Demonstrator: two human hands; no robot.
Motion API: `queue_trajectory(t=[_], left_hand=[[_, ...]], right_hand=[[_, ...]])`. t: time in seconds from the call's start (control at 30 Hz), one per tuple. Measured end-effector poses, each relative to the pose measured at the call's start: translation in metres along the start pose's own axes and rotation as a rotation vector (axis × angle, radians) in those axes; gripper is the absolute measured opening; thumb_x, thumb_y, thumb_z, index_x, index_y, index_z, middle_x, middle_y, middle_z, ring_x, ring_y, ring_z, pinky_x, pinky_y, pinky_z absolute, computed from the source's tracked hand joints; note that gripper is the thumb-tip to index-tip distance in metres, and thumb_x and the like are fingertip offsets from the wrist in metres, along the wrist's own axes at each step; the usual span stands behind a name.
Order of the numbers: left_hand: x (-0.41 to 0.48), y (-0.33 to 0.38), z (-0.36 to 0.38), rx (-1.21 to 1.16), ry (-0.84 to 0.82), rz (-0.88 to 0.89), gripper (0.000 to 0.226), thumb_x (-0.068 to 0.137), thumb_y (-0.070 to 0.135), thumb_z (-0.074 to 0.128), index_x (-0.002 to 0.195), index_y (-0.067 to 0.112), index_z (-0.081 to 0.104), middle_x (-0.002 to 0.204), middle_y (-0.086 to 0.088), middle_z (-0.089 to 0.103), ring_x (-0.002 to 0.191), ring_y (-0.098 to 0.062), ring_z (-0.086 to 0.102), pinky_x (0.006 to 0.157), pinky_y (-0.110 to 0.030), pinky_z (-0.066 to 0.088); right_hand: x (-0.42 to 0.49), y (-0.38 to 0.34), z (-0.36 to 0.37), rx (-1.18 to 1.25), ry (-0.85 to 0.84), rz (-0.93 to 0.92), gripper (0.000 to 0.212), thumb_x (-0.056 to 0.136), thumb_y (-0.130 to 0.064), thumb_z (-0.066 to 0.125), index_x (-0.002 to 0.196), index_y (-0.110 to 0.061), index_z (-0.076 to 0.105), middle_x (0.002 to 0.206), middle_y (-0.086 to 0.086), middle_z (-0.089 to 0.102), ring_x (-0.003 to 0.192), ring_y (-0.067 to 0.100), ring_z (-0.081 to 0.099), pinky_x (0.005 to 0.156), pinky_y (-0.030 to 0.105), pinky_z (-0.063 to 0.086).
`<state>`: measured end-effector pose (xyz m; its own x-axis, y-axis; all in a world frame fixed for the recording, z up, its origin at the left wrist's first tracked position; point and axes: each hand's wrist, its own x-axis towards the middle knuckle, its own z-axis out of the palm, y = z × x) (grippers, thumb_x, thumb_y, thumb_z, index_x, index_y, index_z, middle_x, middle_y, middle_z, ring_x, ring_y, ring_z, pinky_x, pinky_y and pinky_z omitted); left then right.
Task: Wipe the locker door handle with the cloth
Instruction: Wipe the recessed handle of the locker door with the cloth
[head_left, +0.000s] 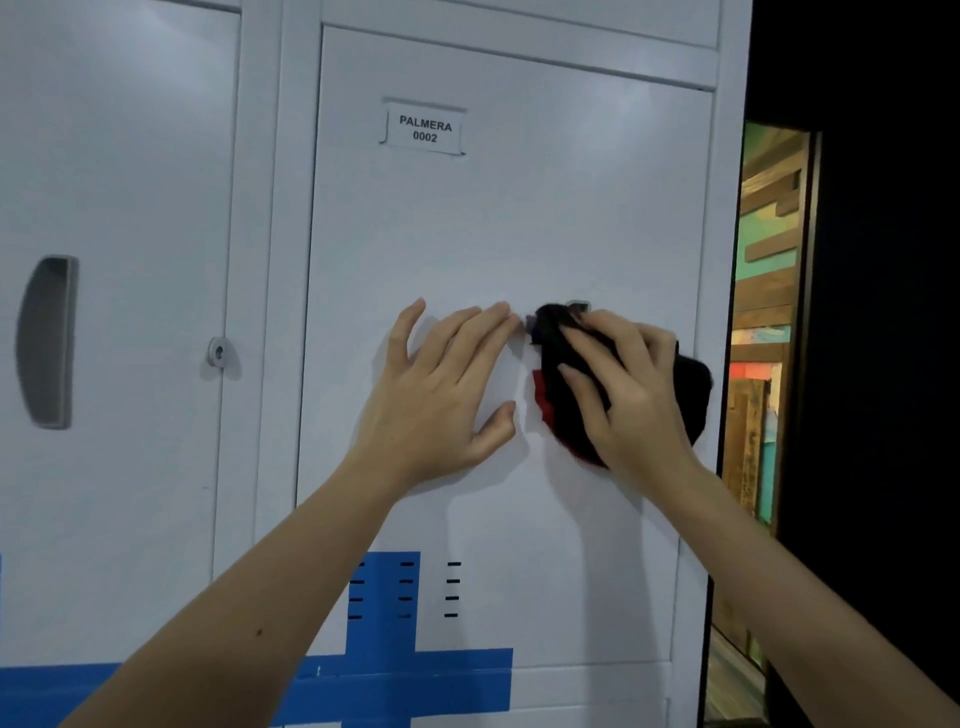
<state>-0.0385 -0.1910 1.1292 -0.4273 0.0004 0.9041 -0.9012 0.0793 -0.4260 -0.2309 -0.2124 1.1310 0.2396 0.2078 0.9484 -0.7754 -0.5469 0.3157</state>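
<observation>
A white locker door (493, 223) fills the middle of the head view. My right hand (628, 384) presses a black and red cloth (566, 395) against the door's right side, over the handle (577, 306), of which only a grey top edge shows. My left hand (441, 395) lies flat on the door just left of the cloth, fingers spread, its fingertips close to the cloth's upper corner and holding nothing.
A name label (425, 130) sits high on the door. The neighbouring locker door on the left has a grey recessed handle (47, 343) and a round lock (218, 352). Blue tape (382, 623) crosses the lower door beside vent slots. A dark gap and wooden boards lie right.
</observation>
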Motion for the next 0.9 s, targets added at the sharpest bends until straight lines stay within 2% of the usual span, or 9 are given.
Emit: queue_trajectory(t=[0.17,0.27,0.37,0.47,0.57,0.67,0.77,0.9], left_hand=[[0.0,0.0,0.001,0.011,0.004,0.003,0.065,0.084,0.046,0.043,0.136,0.007,0.049,0.139,-0.007,0.049,0.125,-0.019,0.04,0.112,-0.048,0.013],[0.0,0.0,0.001,0.009,0.014,0.006,0.063,0.085,0.045,0.043,0.134,0.007,0.05,0.138,-0.007,0.05,0.124,-0.02,0.041,0.111,-0.049,0.016],[-0.001,0.0,0.002,0.01,0.019,0.005,0.063,0.085,0.045,0.043,0.135,0.007,0.049,0.138,-0.007,0.05,0.125,-0.02,0.041,0.111,-0.049,0.017],[0.0,0.0,0.002,0.009,0.009,-0.002,0.065,0.084,0.045,0.043,0.136,0.006,0.049,0.139,-0.007,0.05,0.124,-0.02,0.042,0.111,-0.049,0.016],[0.001,0.0,0.001,0.011,0.002,-0.006,0.066,0.083,0.045,0.043,0.136,0.006,0.049,0.139,-0.006,0.05,0.124,-0.019,0.042,0.112,-0.048,0.015],[0.0,0.0,0.001,0.011,-0.008,-0.002,0.065,0.084,0.045,0.043,0.136,0.006,0.048,0.14,-0.006,0.049,0.125,-0.019,0.041,0.112,-0.047,0.013],[0.0,0.0,0.001,0.018,-0.003,0.005,0.064,0.086,0.046,0.042,0.136,0.007,0.048,0.14,-0.006,0.049,0.125,-0.019,0.041,0.112,-0.048,0.014],[0.0,0.001,0.001,0.015,-0.005,-0.007,0.066,0.085,0.046,0.042,0.137,0.007,0.047,0.14,-0.006,0.049,0.125,-0.019,0.041,0.112,-0.048,0.014]], right_hand=[[-0.01,-0.01,0.005,-0.004,0.019,0.037,0.031,0.093,-0.013,0.05,0.12,-0.002,0.06,0.127,0.003,0.045,0.099,0.028,0.04,0.095,0.021,0.027],[-0.034,-0.019,0.004,0.009,-0.001,0.004,0.03,0.094,-0.013,0.048,0.116,-0.001,0.063,0.126,0.003,0.047,0.099,0.027,0.042,0.099,0.021,0.025],[-0.026,-0.015,0.003,-0.007,0.01,-0.033,0.028,0.094,-0.012,0.049,0.115,-0.002,0.063,0.124,0.005,0.05,0.096,0.028,0.043,0.094,0.023,0.03],[0.004,-0.008,0.007,-0.029,0.044,0.026,0.029,0.092,-0.01,0.052,0.119,-0.002,0.061,0.121,0.009,0.055,0.095,0.029,0.042,0.088,0.029,0.034],[0.015,-0.007,0.01,-0.032,0.07,0.089,0.031,0.092,-0.009,0.052,0.121,-0.003,0.06,0.121,0.009,0.056,0.096,0.028,0.04,0.087,0.029,0.035],[-0.007,-0.018,0.009,-0.023,0.047,0.051,0.028,0.096,-0.013,0.047,0.117,-0.002,0.063,0.123,0.005,0.053,0.096,0.028,0.041,0.089,0.028,0.034],[-0.022,-0.023,0.004,0.003,0.032,-0.023,0.037,0.102,-0.022,0.036,0.11,-0.001,0.066,0.121,0.002,0.05,0.095,0.027,0.042,0.089,0.028,0.035],[0.008,-0.009,0.006,-0.045,0.047,0.015,0.029,0.097,-0.014,0.046,0.114,-0.001,0.064,0.117,0.011,0.06,0.093,0.027,0.041,0.085,0.029,0.035]])
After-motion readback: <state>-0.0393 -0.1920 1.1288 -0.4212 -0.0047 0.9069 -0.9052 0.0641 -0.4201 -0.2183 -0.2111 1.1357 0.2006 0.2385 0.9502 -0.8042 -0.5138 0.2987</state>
